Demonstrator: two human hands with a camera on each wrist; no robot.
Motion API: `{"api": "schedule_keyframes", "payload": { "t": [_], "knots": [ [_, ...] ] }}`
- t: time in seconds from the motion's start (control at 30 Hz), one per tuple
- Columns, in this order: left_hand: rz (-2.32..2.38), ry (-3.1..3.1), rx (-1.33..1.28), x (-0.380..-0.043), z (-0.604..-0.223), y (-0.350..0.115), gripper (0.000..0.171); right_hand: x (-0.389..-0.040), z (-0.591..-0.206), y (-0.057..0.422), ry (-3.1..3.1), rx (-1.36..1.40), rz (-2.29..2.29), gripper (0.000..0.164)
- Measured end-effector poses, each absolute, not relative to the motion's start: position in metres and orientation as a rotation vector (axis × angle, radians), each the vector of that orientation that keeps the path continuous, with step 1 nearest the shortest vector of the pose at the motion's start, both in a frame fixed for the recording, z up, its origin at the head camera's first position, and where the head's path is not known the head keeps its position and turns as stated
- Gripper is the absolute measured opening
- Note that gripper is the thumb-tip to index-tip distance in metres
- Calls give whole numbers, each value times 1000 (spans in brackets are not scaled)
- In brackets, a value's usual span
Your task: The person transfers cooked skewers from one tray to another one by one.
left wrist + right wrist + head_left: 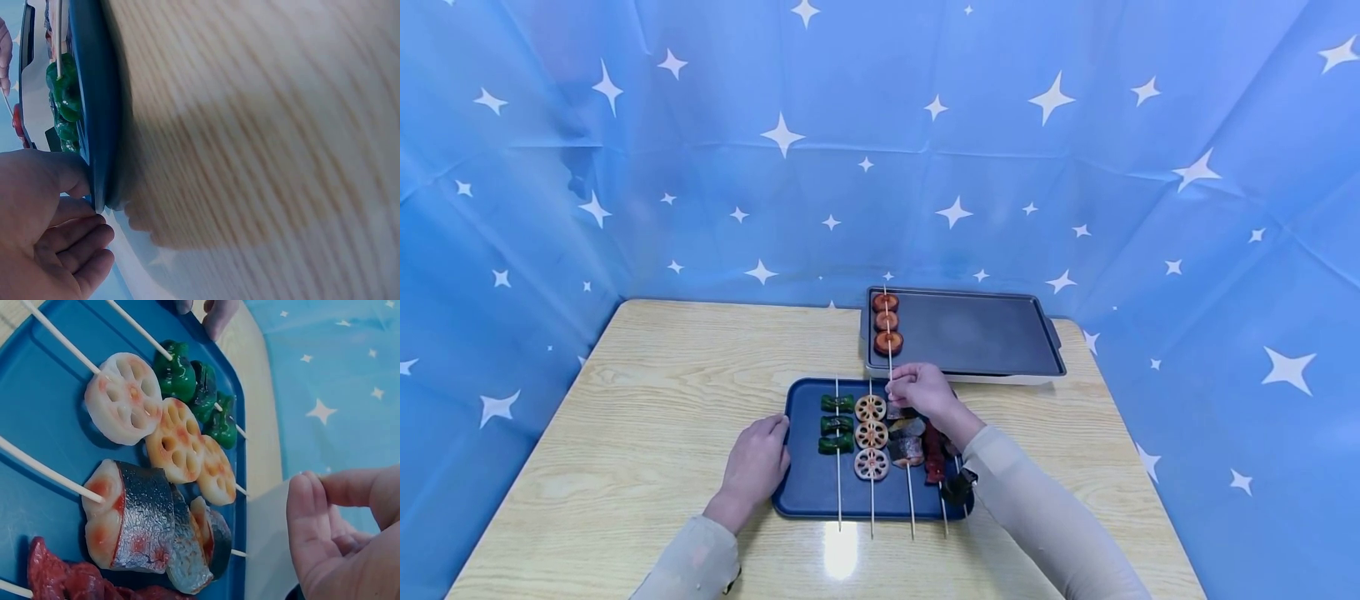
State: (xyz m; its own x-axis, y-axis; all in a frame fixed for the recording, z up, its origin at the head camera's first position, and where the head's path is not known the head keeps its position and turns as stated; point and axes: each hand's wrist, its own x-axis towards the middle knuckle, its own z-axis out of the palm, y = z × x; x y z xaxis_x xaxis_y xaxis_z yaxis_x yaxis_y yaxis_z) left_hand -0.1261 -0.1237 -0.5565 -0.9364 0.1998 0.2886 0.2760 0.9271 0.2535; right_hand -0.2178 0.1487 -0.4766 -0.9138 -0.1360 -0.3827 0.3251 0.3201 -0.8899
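Note:
At the left end of the grey griddle pan (977, 333) lies a skewer of three reddish-orange round slices (888, 342). My right hand (927, 392) pinches the lower end of its stick between thumb and fingertips, over the far edge of the blue tray (802, 492). My left hand (754, 462) grips the tray's left rim, thumb on top and fingers beneath in the left wrist view. On the tray lie skewers of green pepper (833, 445), lotus root slices (134, 394), dark-skinned fish pieces (147, 515) and red meat (933, 458). Another stick (966, 510) is mostly hidden by my right forearm.
The griddle stands behind the tray, close to the star-patterned blue curtain (865, 217). Stick ends stick out over the tray's near rim. Both stand on a light wooden table (700, 350).

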Motion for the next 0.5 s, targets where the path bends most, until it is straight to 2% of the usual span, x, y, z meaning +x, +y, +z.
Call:
{"api": "schedule_keyframes", "payload": {
  "t": [0.5],
  "knots": [
    [-422,-2823,-358,-126,-556,-124,40,-208,-469,149,2209,149,-1615,15]
  ]
}}
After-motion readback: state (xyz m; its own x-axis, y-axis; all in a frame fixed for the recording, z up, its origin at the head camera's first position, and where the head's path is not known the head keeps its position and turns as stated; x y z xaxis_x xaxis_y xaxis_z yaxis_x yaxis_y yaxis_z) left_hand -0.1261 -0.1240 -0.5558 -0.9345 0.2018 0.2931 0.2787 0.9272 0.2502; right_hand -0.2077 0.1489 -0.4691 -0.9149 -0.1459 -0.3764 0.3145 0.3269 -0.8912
